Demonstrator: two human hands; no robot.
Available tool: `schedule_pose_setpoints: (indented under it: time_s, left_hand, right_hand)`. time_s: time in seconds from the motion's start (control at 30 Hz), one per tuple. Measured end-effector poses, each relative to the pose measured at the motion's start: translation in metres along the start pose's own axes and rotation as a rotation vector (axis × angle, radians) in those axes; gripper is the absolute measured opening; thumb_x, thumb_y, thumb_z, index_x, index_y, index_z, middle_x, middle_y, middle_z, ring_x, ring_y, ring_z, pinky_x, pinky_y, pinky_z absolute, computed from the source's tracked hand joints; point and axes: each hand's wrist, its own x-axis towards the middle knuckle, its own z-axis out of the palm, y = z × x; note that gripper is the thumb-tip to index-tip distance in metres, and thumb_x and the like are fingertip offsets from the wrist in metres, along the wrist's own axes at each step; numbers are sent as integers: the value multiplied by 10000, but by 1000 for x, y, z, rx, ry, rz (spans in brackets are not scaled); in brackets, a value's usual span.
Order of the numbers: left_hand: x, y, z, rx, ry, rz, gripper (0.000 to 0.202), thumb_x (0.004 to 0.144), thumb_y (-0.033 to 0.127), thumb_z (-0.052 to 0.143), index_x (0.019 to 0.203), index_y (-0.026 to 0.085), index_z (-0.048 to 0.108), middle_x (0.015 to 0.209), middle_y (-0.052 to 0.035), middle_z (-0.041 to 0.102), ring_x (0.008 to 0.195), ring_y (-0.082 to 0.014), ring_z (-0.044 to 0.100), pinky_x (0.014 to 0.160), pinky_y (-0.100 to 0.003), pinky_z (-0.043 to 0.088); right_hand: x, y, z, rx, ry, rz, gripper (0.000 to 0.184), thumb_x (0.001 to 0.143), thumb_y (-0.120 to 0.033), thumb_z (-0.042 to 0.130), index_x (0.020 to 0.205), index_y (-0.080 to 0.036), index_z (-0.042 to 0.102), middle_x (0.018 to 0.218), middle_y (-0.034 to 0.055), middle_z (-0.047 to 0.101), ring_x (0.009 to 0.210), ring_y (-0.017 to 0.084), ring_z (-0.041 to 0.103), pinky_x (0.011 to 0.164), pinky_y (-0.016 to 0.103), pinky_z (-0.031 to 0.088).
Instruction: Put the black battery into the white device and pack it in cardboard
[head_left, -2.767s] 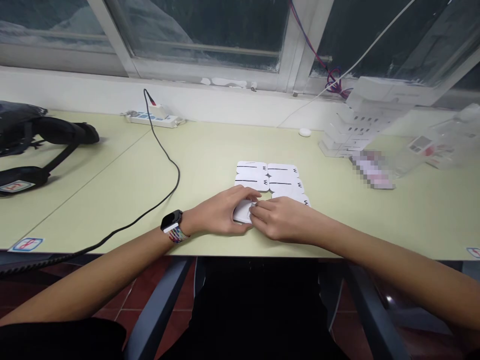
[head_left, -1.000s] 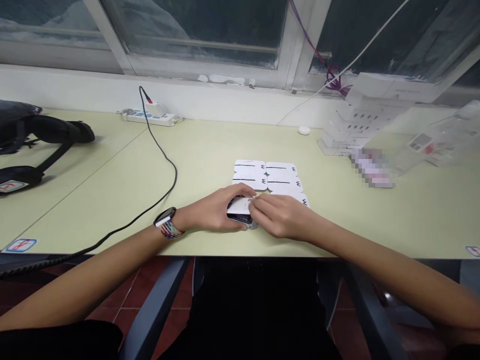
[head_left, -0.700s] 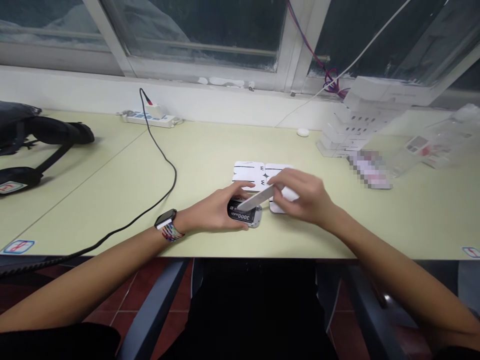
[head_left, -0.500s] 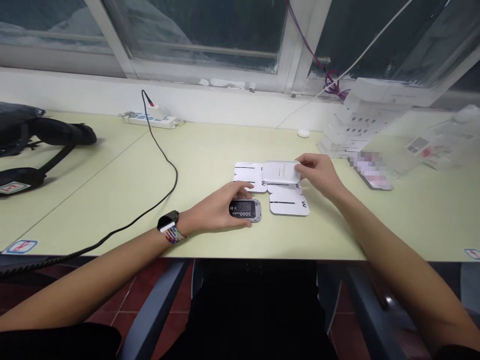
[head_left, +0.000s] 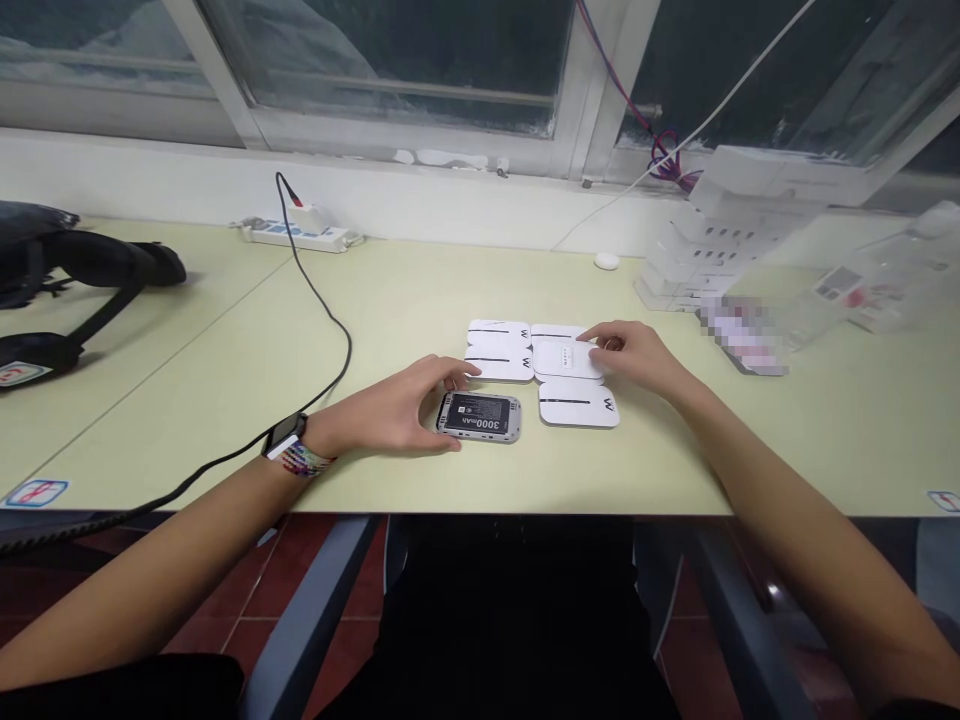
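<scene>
A small grey device (head_left: 480, 416) lies near the table's front edge with its back off, showing a black battery marked 3000mAh. My left hand (head_left: 390, 408) curls loosely round its left end, thumb and fingers apart, touching its edge. My right hand (head_left: 628, 352) rests its fingertips on a white back cover (head_left: 566, 358), which lies on top of a group of several white covers (head_left: 577, 408) laid flat in rows.
A black cable (head_left: 322, 320) runs from a power strip (head_left: 294, 234) across the yellow-green table (head_left: 225, 360) to its front left edge. A black bag (head_left: 60, 270) lies far left. White boxes (head_left: 705, 255) and clear packets (head_left: 877, 290) stand at the back right.
My right hand lifted the white cover off the device and set it down on the laid-out covers. The battery now shows. My left hand has slid back a little along the device.
</scene>
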Motion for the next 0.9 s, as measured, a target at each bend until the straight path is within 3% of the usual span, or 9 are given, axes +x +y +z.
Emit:
schedule_pose_setpoints:
  time_s: [0.1,0.13,0.17,0.27,0.33,0.43,0.6,0.9]
  left_hand:
    - [-1,-2,1,-8,25,26,739,847,435,862,1498,287,547,1416,-125,648,1327,-356,620,1109,-512,533]
    - [0,-3,1,-13,29,32,721,848,414,856,1492,289,555,1415,-120,655,1340,-356,614,1122,-515,522]
    - [1,-4,1,-21,30,32,718,848,402,855,1491,291,557,1411,-114,662,1346,-354,612,1134,-518,513]
    - [4,-6,1,-67,28,8,789,826,404,876,1523,294,523,1376,-97,681,1320,-339,633,1159,-525,493]
    - [6,-5,0,-107,15,-15,832,813,408,891,1539,296,501,1372,-93,683,1315,-332,639,1169,-529,484]
    - [7,-3,-2,-152,-2,-40,819,808,398,897,1525,303,513,1452,-100,651,1347,-337,625,1148,-506,503]
    - [7,1,-4,-190,-1,-73,825,786,353,897,1520,294,527,1493,-113,643,1323,-352,657,1087,-481,545]
    - [8,-3,-1,-178,-4,-90,949,757,360,917,1586,292,461,1547,-128,606,1371,-373,630,1099,-493,547]
  right_hand:
    - [-7,-13,13,-74,201,-203,161,897,-199,684,1010,-198,799,1029,91,656,833,221,639,756,414,547]
    - [-10,-22,19,-74,215,-304,133,917,-194,665,984,-193,780,1025,87,657,862,220,640,775,403,539]
    - [-14,-33,26,-60,163,-407,120,934,-178,643,962,-188,760,998,76,663,875,213,641,786,384,525]
    - [-20,-73,52,-45,-183,-595,137,953,-126,589,942,-187,711,919,26,661,773,153,581,701,308,437]
    - [-18,-97,69,-72,-333,-632,148,960,-121,570,858,-185,656,840,-2,611,710,129,511,647,293,363]
    - [-7,-120,87,-78,-451,-640,190,972,-126,532,795,-190,558,846,-3,600,706,120,475,633,296,312]
    - [11,-129,100,-66,-509,-648,181,937,-135,527,771,-202,506,827,-7,600,704,126,480,624,309,280]
    - [19,-135,102,-183,-566,-728,143,911,-148,533,824,-200,633,743,-13,611,678,143,442,626,323,254]
